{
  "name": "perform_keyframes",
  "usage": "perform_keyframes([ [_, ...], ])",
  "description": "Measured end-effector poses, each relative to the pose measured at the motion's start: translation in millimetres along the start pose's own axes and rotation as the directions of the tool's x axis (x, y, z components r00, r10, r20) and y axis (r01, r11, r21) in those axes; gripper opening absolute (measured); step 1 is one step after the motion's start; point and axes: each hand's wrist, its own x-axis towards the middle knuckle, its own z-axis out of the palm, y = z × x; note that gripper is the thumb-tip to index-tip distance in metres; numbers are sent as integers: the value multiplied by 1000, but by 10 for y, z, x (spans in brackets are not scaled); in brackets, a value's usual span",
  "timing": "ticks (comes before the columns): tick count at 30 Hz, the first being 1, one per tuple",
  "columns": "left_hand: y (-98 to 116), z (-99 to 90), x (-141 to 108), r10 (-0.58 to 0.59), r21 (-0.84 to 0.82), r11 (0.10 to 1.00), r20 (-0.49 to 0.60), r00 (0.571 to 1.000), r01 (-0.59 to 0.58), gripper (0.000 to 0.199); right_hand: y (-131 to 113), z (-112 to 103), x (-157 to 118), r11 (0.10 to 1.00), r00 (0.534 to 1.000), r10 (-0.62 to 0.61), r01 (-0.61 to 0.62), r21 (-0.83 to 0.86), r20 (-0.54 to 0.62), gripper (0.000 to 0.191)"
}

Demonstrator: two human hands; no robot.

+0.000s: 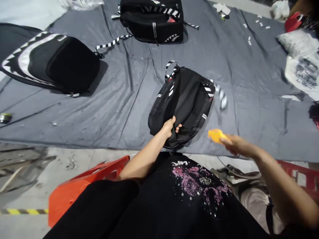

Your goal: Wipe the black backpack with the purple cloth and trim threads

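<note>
A black backpack (183, 99) with black-and-white patterned straps lies on the grey cloth in front of me, its strap side facing up. Its lower part is gripped by my left hand (169, 127), fingers closed around the black fabric. Off to the right of the bag, my right hand (235, 145) is closed on a small orange tool (216, 135); motion blur hides its exact kind. The tool is held above the cloth, apart from the backpack. A checkered strap end (221, 97) hangs blurred at the bag's right side.
Two more black patterned bags lie on the grey-covered table (259, 109): one bag (72, 64) at left, another bag (152, 21) at the back. Plastic bags (302, 63) and paper scraps are at right. Below the table edge are an orange chair (82, 182) and a red chair (296, 177).
</note>
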Motion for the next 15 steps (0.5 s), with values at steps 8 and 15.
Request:
perform_keyframes([
  [8, 298, 52, -436, 324, 1, 946, -77, 943, -324, 51, -11, 275, 264, 941, 959, -198, 128, -313, -203, 45],
  [15, 17, -800, -266, -312, -545, 824, -213, 926, 152, 34, 246, 1438, 25, 916, 969, -40, -62, -397, -242, 37],
])
